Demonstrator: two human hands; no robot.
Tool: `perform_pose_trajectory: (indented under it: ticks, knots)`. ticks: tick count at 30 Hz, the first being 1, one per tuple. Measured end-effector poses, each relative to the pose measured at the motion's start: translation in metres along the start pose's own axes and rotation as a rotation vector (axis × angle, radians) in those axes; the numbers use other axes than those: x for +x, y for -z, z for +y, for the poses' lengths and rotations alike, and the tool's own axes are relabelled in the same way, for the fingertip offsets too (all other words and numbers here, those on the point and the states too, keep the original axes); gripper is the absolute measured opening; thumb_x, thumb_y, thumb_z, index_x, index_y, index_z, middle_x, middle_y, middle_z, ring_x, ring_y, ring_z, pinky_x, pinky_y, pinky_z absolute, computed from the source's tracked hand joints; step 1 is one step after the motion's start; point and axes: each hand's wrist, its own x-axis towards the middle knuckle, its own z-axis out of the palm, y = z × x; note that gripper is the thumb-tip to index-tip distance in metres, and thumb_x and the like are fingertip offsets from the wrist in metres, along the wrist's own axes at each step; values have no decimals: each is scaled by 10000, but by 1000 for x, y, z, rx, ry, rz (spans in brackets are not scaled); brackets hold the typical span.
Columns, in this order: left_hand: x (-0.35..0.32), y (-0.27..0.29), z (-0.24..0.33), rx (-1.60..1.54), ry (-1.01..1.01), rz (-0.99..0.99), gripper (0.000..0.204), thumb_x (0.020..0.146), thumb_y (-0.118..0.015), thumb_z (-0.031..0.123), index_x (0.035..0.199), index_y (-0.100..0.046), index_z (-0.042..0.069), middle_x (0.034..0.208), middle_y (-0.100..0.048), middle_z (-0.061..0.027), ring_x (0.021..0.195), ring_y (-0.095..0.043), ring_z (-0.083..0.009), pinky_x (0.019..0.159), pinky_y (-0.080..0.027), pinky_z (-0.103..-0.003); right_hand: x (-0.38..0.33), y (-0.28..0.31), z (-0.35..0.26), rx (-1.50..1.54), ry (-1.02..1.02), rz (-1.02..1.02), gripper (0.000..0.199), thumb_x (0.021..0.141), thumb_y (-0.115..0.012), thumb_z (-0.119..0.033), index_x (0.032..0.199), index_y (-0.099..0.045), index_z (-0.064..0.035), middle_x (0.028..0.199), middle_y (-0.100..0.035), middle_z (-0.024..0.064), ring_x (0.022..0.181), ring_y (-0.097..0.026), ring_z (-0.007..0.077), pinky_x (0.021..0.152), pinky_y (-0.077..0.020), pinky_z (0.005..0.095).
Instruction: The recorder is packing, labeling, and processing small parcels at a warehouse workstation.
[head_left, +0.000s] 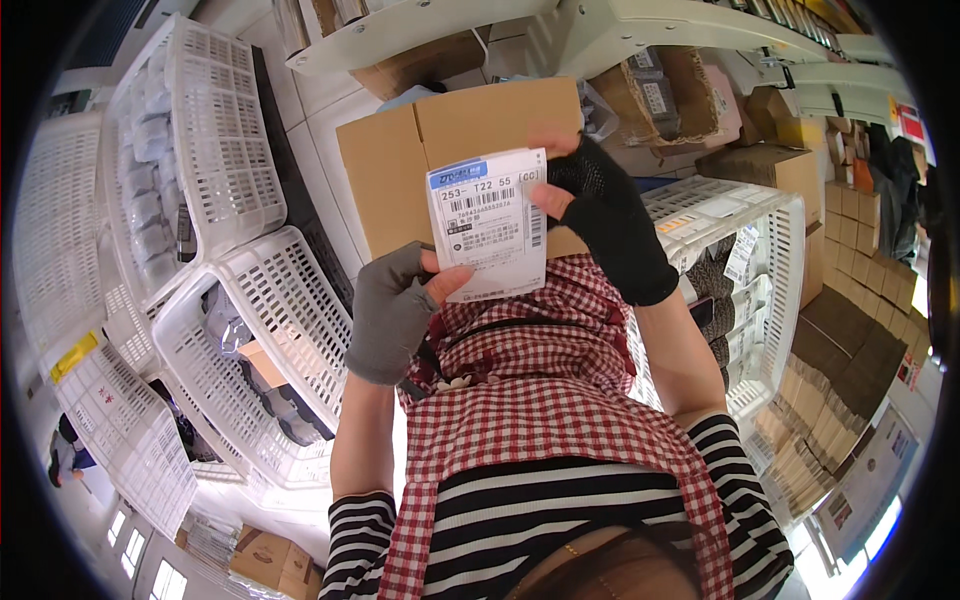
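Note:
A white shipping label (490,225) with a blue strip, barcodes and black print is held up in front of my apron. My left hand (392,308), in a grey fingerless glove, pinches its lower left corner between thumb and fingers. On the upper right edge, my right hand (612,215) in a black fingerless glove grips it, thumb on the printed face. Whether it is one sheet or several layered ones I cannot tell. Behind it lies a brown cardboard box (385,185) with flaps spread, its inside mostly hidden by the label and my hands.
White plastic baskets (235,130) with wrapped grey goods stand on the left. Another white basket (765,320) of patterned goods is close by my right arm. Past the box are a pale metal frame (640,30) and an open carton (700,110). Cardboard stacks (810,400) fill the right.

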Motion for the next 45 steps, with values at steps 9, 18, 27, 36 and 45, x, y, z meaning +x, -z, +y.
perform_pose_trajectory:
  ticks: [9, 18, 27, 36, 45]
  knots:
    - [-5, 2, 3, -147, 111, 49, 142, 805, -704, 109, 766, -635, -8, 644, -569, 9, 566, -447, -48, 529, -351, -194, -12, 0, -1, -198, -160, -4, 190, 824, -678, -211, 838, -631, -28, 707, -601, 7, 632, -556, 73, 547, -454, 219]
    - [-10, 27, 11, -59, 46, 154, 159, 807, -705, 140, 740, -629, 17, 615, -504, 49, 556, -404, -38, 521, -312, -193, -7, -11, -7, -245, -104, -41, 236, 842, -660, -247, 866, -648, -13, 705, -604, 7, 607, -540, 58, 506, -428, 206]
    - [-16, 62, 3, 19, -27, 236, 164, 815, -696, 155, 784, -654, -1, 692, -564, 41, 634, -458, -45, 600, -363, -198, 5, -32, -17, -279, -127, -114, 258, 839, -670, -259, 890, -641, -8, 685, -600, 14, 570, -526, 67, 493, -410, 210]
    - [-4, 115, -30, -6, -196, 514, 79, 823, -688, 113, 819, -671, 36, 730, -567, 58, 657, -454, -29, 595, -360, -187, 14, -57, -18, -379, -129, -123, 257, 839, -669, -261, 804, -656, -7, 649, -592, 13, 581, -529, 74, 551, -422, 240]
    - [7, 209, -58, 509, -189, 1000, 225, 883, -599, 229, 891, -676, 17, 743, -607, -8, 609, -483, -92, 565, -373, -219, 16, -49, -8, -485, -197, -179, 238, 836, -663, -246, 849, -676, -9, 673, -614, 23, 608, -549, 91, 586, -436, 237]
